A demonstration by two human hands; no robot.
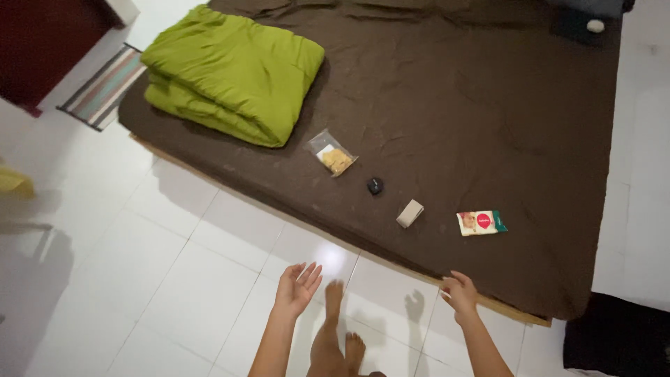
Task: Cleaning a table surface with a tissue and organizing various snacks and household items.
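Head view, looking down at a low bed (488, 126) covered in a brown sheet, set on a white tiled floor (174, 279). Left hand (296, 285) hangs over the floor, palm up, fingers spread apart, holding nothing, clear of the bed edge. Right hand (460, 293) is at the bed's near edge, fingers loosely curled, touching or just above the sheet there; cannot tell if it grips the fabric. One bare foot (335, 328) is raised between the two arms, the other (354, 349) is down on the tiles just beside it. On the sheet, nearest the right hand, a wipes pack (481, 223), white with red and green, lying flat. Left of it a small beige box (410, 213), tilted. Further left a small round black thing (375, 186). Beyond that a clear bag (332, 153) with something yellowish inside. All four lie apart from each other in a loose line along the near side. At the far left corner of the bed a folded green blanket (234, 73). A striped rug (105, 87) lies on the floor past that corner. Far right corner of the bed shows a small white ball (595, 26) on a dark patch. Dark mat (614, 338) on the floor at lower right.
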